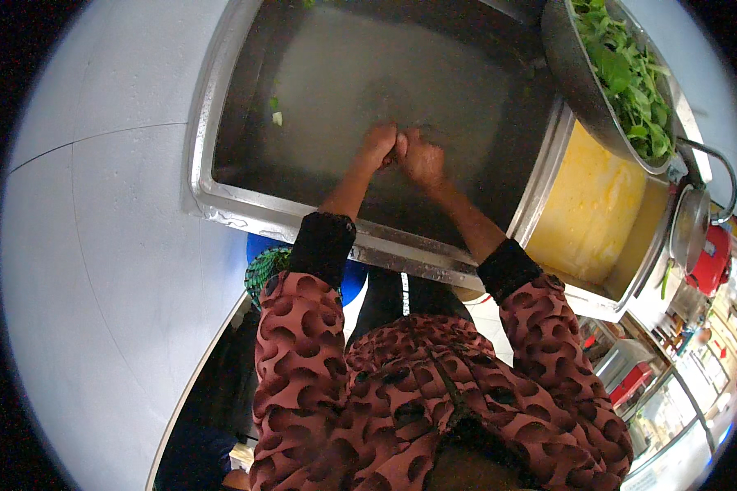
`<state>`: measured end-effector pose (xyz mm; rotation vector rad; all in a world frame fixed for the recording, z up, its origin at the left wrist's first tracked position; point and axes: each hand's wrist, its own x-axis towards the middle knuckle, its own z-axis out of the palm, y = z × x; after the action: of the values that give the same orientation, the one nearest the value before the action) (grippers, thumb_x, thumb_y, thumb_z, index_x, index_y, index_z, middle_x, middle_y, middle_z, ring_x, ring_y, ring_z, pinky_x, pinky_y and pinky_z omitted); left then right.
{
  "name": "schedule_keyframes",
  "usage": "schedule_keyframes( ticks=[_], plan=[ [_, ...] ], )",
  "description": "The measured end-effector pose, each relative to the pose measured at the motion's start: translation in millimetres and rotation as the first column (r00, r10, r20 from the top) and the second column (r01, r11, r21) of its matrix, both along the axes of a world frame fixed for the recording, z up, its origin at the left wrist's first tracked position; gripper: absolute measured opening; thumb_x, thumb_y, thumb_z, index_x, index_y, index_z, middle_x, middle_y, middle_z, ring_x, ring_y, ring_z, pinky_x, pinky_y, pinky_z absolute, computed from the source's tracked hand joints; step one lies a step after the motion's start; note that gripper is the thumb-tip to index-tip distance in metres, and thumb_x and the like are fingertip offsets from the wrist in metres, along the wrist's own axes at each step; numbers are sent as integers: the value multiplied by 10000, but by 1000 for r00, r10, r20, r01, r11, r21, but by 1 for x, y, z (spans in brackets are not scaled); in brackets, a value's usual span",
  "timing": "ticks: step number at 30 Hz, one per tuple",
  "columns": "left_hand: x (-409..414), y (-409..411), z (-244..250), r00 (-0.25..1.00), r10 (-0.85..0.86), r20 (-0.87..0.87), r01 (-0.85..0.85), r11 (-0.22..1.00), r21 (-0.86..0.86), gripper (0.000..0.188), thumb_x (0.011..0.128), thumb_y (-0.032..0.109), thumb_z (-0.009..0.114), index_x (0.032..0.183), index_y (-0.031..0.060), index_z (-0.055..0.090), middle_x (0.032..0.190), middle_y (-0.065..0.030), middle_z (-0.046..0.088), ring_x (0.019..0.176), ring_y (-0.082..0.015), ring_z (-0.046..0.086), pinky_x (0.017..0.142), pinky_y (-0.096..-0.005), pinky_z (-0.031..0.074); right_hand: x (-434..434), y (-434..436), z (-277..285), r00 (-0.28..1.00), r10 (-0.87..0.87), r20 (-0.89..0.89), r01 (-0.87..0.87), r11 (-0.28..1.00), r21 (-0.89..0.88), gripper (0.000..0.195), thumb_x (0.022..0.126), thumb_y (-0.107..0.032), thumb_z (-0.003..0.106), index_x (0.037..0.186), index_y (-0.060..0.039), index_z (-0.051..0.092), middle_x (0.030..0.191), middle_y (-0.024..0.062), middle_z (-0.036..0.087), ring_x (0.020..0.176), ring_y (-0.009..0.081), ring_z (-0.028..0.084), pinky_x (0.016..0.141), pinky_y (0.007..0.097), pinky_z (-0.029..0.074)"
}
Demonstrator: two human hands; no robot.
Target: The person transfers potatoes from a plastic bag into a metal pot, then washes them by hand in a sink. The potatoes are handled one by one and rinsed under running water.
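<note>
Both hands meet over a large stainless-steel sink point(199, 159) holding cloudy water point(331, 73). My left hand point(381, 141) has its fingers curled in, its knuckles against those of the other hand. Just right of it, my right hand point(422, 158) is curled the same way, close to the water surface. Whether something thin is pinched between the hands is hidden by the fingers. A dim dark patch shows in the water just beyond them. A small white scrap point(277, 118) and a green leaf bit point(274, 102) float to the left.
A metal bowl point(565, 80) full of leafy greens point(629, 86) overhangs the right rim. Beside the sink is a smaller basin with yellow contents point(596, 208). A curved tap point(728, 178), a strainer point(690, 227) and a red object point(709, 264) stand farther right. A white wall point(110, 184) borders the left.
</note>
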<state>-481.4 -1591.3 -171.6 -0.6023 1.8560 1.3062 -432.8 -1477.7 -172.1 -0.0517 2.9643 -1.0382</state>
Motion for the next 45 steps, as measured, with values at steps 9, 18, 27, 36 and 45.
schedule_keyframes(
  ticks=[9, 18, 27, 36, 45],
  plan=[
    [-2, 21, 43, 631, -477, -612, 176, 856, -486, 334, 863, 303, 419, 836, 39, 623, 708, -215, 613, 623, -391, 591, 586, -484, 467, -47, 33, -4, 533, 318, 784, 589, 525, -614, 457, 913, -456, 327, 840, -63, 547, 586, 118, 549, 470, 260, 539, 486, 426, 459],
    [4, 6, 9, 623, -656, -426, 313, 708, -633, 325, 847, 286, 436, 823, 9, 607, 661, -201, 610, 579, -349, 602, 555, -442, 483, -36, 19, 17, 911, 193, 363, -191, 981, -43, 325, 906, -348, 375, 946, -71, 539, 736, 171, 601, 624, 379, 579, 584, 454, 473],
    [6, -6, -3, 398, -604, -691, 56, 767, -639, 337, 836, 268, 402, 772, 19, 619, 710, -234, 611, 518, -377, 577, 518, -458, 480, -33, -1, 35, 996, 57, 63, -53, 997, -59, 410, 924, -355, 326, 774, -48, 553, 652, 191, 587, 493, 320, 580, 417, 429, 442],
    [2, 19, 49, 582, -415, -699, -117, 808, -577, 350, 810, 277, 456, 649, 14, 621, 680, -257, 599, 547, -374, 583, 523, -449, 474, -43, 14, -13, 937, 25, 349, 57, 973, -222, 495, 923, -428, 306, 874, -21, 583, 660, 227, 598, 510, 413, 554, 511, 450, 468],
    [-12, -21, 43, 888, 260, 379, -425, 777, 464, 357, 909, 334, 330, 897, 55, 553, 619, -125, 570, 340, -184, 368, 363, -314, 294, -45, 9, 32, 971, -94, 221, 191, 857, -478, 271, 916, -238, 398, 946, -11, 542, 742, 118, 605, 632, 256, 599, 561, 375, 478]
  ],
)
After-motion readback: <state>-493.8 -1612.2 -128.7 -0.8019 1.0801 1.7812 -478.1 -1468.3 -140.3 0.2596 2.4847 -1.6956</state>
